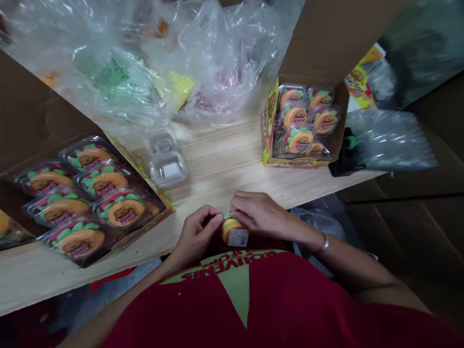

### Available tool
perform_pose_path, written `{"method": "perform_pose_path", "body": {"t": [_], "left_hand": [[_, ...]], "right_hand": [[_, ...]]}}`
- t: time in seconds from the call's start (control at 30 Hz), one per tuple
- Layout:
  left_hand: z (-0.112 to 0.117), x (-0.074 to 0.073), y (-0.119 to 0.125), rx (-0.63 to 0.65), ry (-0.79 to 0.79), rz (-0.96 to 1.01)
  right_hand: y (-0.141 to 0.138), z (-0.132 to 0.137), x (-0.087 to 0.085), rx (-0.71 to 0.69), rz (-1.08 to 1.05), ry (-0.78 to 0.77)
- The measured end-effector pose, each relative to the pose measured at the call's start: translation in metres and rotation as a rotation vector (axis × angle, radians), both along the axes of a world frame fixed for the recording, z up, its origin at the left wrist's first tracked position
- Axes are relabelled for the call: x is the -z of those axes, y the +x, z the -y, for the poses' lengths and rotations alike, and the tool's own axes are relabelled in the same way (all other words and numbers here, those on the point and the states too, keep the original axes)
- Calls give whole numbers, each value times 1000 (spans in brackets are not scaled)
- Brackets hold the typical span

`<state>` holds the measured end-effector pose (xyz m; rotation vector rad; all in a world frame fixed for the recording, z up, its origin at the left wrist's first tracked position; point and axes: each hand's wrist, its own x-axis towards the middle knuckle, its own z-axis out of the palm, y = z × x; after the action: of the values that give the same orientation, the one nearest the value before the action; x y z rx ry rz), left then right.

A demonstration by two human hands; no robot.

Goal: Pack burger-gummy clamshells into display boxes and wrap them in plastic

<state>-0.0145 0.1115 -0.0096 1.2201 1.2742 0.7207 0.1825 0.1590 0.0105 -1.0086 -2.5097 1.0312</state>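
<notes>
At the front edge of the table, close to my body, a small clear pack with a burger-shaped piece inside is held between both hands. A white label shows on its near side. My left hand pinches the pack's left side, thumb and fingers together. On the other side, my right hand has its fingers closed on the pack's upper right edge. Beyond my left hand, an opened clear plastic clamshell lies on the wooden table, a white label in one half.
Cardboard display boxes holding several burger packs stand at left and right, lids raised. Clear plastic bags with green, yellow and pink contents fill the back. A black tape dispenser and a clear bag sit at the right edge.
</notes>
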Motion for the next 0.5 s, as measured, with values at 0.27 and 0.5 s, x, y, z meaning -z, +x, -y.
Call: {"method": "perform_pose_path", "body": {"t": [0.27,0.5], "left_hand": [[-65,6,-20,269,16,20],[-33,-3,-25,346,105,-229]], "right_hand": [[-12,5,41,493,-291,-162],[5,17,53,409,-422,-518]]}}
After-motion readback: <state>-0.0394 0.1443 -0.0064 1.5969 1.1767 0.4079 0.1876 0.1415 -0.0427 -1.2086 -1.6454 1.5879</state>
